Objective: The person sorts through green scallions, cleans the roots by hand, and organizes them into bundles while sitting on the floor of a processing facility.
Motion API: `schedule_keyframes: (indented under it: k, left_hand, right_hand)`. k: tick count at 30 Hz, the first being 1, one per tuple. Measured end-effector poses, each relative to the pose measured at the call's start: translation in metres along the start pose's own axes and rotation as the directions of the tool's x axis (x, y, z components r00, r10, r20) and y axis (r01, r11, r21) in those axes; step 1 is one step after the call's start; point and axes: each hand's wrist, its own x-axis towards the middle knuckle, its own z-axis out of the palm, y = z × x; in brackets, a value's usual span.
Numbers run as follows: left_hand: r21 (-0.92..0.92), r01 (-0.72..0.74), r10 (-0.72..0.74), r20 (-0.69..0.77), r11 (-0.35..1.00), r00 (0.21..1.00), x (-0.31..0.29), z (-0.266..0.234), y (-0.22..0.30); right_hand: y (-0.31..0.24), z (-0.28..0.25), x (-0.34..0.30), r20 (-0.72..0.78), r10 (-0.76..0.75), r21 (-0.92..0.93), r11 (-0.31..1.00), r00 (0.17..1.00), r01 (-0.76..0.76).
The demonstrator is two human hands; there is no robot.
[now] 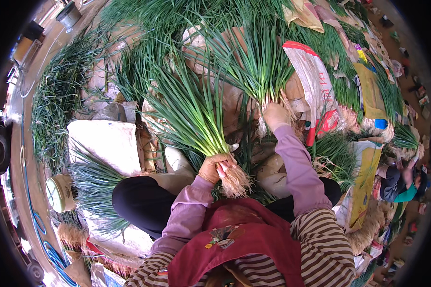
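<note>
A thick bunch of spring onions point(198, 117) is wrapped in the fingers of my left hand point(214, 167), which sits close to my lap. Its pale, hairy roots hang out below the fist and its green leaves fan up and to the left. My right hand point(276, 115) reaches farther out and is closed round the white lower stems of other spring onions point(258, 62), whose leaves spread away from me. Its fingertips are partly hidden. Loose stems with roots lie beside that hand.
Heaps of spring onions point(148, 14) cover the ground ahead and to both sides. A white and red sack point(316, 76) lies to my right, a pale sack point(103, 143) to my left. A round bucket point(61, 192) and a blue hose point(26, 172) are farther left. Another person point(402, 186) sits at far right.
</note>
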Motion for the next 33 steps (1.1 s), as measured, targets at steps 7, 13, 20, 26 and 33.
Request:
schedule_keyframes:
  k: [7,13,20,26,33]
  left_hand:
    - [-0.273,0.057,-0.057,0.005,0.96,0.998,0.008,-0.018,-0.016]
    - [-0.347,0.078,-0.103,-0.053,0.934,0.993,-0.004,0.006,0.002]
    - [-0.347,0.097,-0.112,-0.024,0.933,0.993,-0.007,0.003,-0.003]
    - [-0.387,0.162,-0.176,0.0,0.908,0.984,-0.02,0.011,0.003]
    - [-0.353,0.222,-0.207,0.08,0.909,0.975,-0.012,0.02,-0.005]
  right_hand:
    - [-0.057,0.005,-0.123,0.073,-0.559,0.343,0.792,0.826,0.505]
    - [-0.076,0.021,-0.093,0.28,-0.215,0.819,0.562,0.936,-0.116]
    - [-0.093,0.058,-0.128,0.335,0.171,0.933,0.074,0.927,-0.351]
    - [-0.095,0.035,-0.093,0.62,-0.166,0.69,-0.349,0.766,-0.634]
    - [-0.034,0.125,-0.073,0.347,-0.084,0.628,0.76,0.934,-0.166]
